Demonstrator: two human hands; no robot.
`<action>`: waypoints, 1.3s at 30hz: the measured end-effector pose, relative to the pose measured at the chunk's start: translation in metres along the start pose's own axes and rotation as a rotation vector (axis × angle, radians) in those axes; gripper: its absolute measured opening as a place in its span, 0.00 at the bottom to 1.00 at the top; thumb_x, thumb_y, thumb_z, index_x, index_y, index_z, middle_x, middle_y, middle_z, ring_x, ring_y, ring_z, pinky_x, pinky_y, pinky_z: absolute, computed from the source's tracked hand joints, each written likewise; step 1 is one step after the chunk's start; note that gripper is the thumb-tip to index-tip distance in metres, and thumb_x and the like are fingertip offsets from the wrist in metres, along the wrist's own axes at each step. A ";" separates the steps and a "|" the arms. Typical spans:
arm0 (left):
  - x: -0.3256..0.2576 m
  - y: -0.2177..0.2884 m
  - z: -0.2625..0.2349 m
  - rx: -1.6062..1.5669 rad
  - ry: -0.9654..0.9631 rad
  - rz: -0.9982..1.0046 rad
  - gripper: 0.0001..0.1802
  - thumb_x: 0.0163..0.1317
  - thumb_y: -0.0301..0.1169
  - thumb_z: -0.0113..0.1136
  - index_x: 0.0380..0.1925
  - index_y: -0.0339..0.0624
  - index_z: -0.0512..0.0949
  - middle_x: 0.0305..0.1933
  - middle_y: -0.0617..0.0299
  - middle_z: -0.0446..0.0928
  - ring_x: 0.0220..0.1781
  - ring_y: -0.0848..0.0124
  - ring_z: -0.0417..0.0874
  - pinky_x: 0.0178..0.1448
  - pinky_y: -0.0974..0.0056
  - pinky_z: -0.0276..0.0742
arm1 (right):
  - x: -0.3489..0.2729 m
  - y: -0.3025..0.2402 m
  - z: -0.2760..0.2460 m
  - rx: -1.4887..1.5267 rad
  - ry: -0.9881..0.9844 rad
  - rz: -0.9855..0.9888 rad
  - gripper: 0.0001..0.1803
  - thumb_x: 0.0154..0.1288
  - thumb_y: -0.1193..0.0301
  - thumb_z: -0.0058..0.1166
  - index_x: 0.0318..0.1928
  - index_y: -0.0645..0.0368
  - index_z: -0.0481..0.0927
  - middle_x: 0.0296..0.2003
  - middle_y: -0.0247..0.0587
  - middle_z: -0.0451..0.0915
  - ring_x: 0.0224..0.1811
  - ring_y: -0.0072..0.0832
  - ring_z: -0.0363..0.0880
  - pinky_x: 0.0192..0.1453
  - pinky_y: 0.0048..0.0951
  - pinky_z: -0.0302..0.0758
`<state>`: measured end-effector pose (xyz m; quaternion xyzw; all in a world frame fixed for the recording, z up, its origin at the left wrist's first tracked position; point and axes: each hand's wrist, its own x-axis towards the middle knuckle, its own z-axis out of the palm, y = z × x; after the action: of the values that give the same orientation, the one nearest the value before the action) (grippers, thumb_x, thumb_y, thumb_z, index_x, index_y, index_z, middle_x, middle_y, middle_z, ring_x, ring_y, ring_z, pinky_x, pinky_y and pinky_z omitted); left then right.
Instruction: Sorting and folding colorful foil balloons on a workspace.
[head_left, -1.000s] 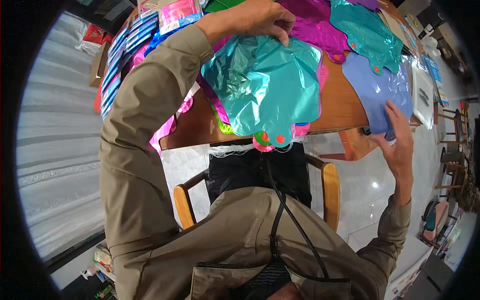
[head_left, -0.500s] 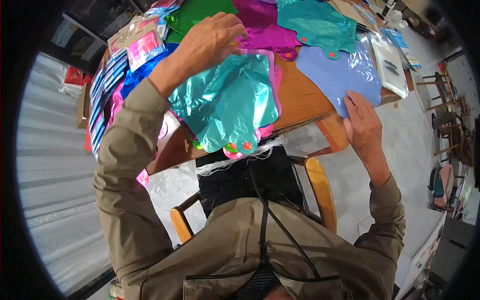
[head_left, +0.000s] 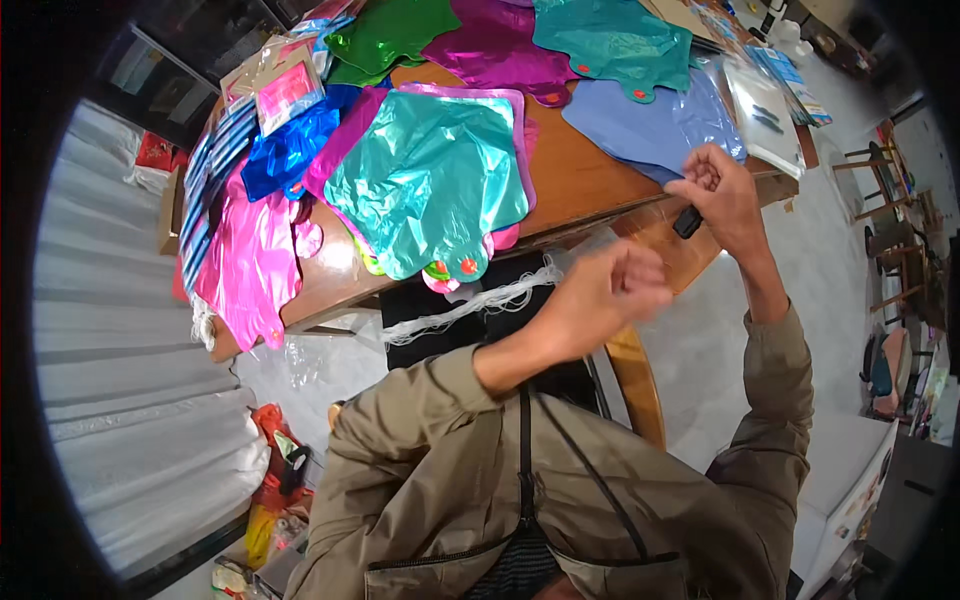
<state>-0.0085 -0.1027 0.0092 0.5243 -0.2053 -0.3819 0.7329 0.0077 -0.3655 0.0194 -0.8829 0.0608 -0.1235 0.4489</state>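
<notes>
My right hand (head_left: 722,200) is raised at the table's right front edge, its fingers curled in; what they hold, if anything, is hidden. Just below it shows a small black object (head_left: 687,222); I cannot tell whether it hangs from the hand. My left hand (head_left: 605,300) is in front of the table edge, blurred by motion, fingers bent. A flat lavender foil balloon (head_left: 640,130) lies beyond my right hand. Left of it, flat teal foil balloons (head_left: 430,180) lie stacked over pink and purple ones. A bundle of white string (head_left: 480,308) stretches below the table edge.
Green (head_left: 390,40), magenta (head_left: 500,55) and another teal foil balloon (head_left: 615,45) lie farther back on the wooden table (head_left: 570,195). Blue and pink balloons and striped packets (head_left: 215,160) crowd the left side. Clear plastic bags (head_left: 765,120) lie at the right. A chair arm (head_left: 638,385) is beside me.
My left hand has moved from above the teal balloons down and right, in front of the table. My right hand has lifted off the lavender balloon, fingers now curled. The black object has come into view.
</notes>
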 end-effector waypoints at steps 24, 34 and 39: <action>0.118 0.025 -0.025 0.752 0.578 0.422 0.08 0.61 0.24 0.68 0.38 0.31 0.88 0.35 0.56 0.88 0.27 0.62 0.82 0.35 0.62 0.78 | 0.003 -0.006 -0.037 -0.372 0.116 -0.530 0.06 0.65 0.74 0.63 0.41 0.64 0.85 0.38 0.37 0.83 0.36 0.32 0.78 0.44 0.29 0.74; 0.132 0.010 -0.036 0.979 0.623 0.803 0.07 0.58 0.21 0.67 0.37 0.32 0.88 0.39 0.56 0.89 0.32 0.58 0.85 0.39 0.60 0.80 | -0.002 -0.025 -0.040 -0.522 0.050 -0.602 0.05 0.64 0.76 0.63 0.40 0.63 0.84 0.38 0.36 0.83 0.34 0.31 0.76 0.43 0.30 0.73; 0.130 0.007 -0.036 0.994 0.577 0.806 0.06 0.57 0.20 0.67 0.35 0.33 0.88 0.44 0.55 0.89 0.37 0.55 0.86 0.44 0.58 0.81 | -0.006 -0.025 -0.032 -0.653 0.059 -0.723 0.05 0.63 0.76 0.63 0.39 0.63 0.84 0.36 0.34 0.82 0.32 0.30 0.74 0.40 0.30 0.70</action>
<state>0.1007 -0.1805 -0.0108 0.7607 -0.3311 0.2132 0.5161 -0.0070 -0.3744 0.0568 -0.9382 -0.2018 -0.2710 0.0749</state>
